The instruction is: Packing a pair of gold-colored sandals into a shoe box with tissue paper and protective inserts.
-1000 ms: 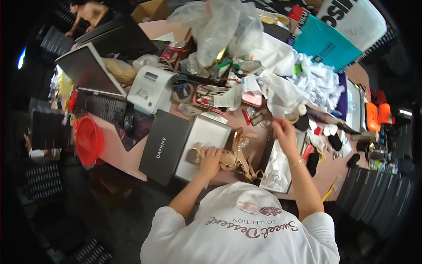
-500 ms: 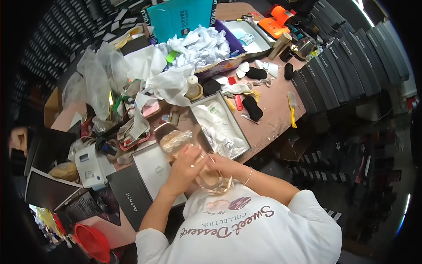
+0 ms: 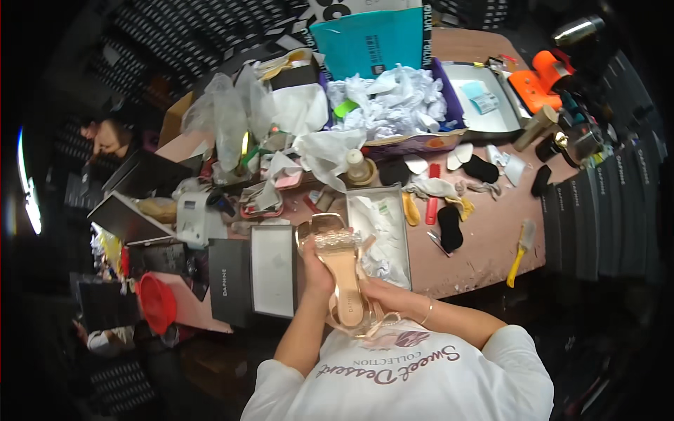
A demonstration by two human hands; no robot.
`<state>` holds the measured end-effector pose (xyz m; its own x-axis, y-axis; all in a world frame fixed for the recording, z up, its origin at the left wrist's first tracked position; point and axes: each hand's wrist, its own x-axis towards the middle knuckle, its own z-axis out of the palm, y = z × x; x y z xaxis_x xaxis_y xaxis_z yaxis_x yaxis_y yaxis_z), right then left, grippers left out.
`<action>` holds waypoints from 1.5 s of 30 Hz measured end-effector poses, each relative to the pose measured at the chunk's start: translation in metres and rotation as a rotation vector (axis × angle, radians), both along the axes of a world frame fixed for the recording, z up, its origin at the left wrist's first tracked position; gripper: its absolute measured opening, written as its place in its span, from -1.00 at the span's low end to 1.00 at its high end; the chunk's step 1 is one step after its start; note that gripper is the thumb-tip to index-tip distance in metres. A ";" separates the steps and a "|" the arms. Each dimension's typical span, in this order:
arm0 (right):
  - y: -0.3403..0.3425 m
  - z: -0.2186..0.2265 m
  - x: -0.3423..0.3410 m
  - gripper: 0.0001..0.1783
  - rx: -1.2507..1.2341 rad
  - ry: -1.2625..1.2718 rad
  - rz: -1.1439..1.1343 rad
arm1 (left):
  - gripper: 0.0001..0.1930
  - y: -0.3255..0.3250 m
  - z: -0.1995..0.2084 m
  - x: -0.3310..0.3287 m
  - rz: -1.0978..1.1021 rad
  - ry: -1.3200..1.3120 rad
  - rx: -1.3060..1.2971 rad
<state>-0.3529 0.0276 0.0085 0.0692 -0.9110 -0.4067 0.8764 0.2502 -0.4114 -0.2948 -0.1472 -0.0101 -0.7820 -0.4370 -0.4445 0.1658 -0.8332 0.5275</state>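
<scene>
A pale rose-gold sandal (image 3: 342,270) with a sparkly toe band is held in front of my chest, its toe pointing away from me and its insole facing up. Behind its toe shows another gold edge, perhaps a second sandal; I cannot tell. My left hand (image 3: 318,270) is closed around the sandal's left side. On the right, my right hand (image 3: 379,293) grips it near the heel, with most of its fingers hidden. Thin straps dangle by the heel. Just beyond lie an open shoebox (image 3: 406,235) with white paper and a grey-white box (image 3: 272,270) beside a dark lid (image 3: 229,281).
A purple box (image 3: 449,91) full of crumpled paper stands at the back. A yellow-handled brush (image 3: 521,256), black pads (image 3: 451,228) and a red-handled brush (image 3: 431,210) lie on the right. A label printer (image 3: 199,219) and a red bucket (image 3: 156,302) are left. Stacked shoeboxes (image 3: 597,217) line the right edge.
My view has turned, so the table appears shifted right. The sandal's insole now faces up in plain sight, and my left hand has moved from across it to its left side.
</scene>
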 end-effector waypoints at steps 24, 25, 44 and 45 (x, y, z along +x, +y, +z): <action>0.019 -0.093 -0.258 -0.86 0.160 1.983 -0.482 | -0.49 0.097 0.044 0.004 -0.336 -0.381 -0.331; 0.026 -0.075 -0.254 -0.87 0.198 1.711 -0.505 | -0.49 0.096 0.043 0.006 -0.334 -0.372 -0.333; 0.095 0.016 -0.009 -0.67 -0.306 1.964 0.049 | -0.52 0.079 0.025 0.068 -0.789 -0.258 -0.273; 0.086 0.018 -0.010 -0.66 -0.277 1.985 0.056 | -0.52 0.081 0.029 0.068 -0.807 -0.240 -0.273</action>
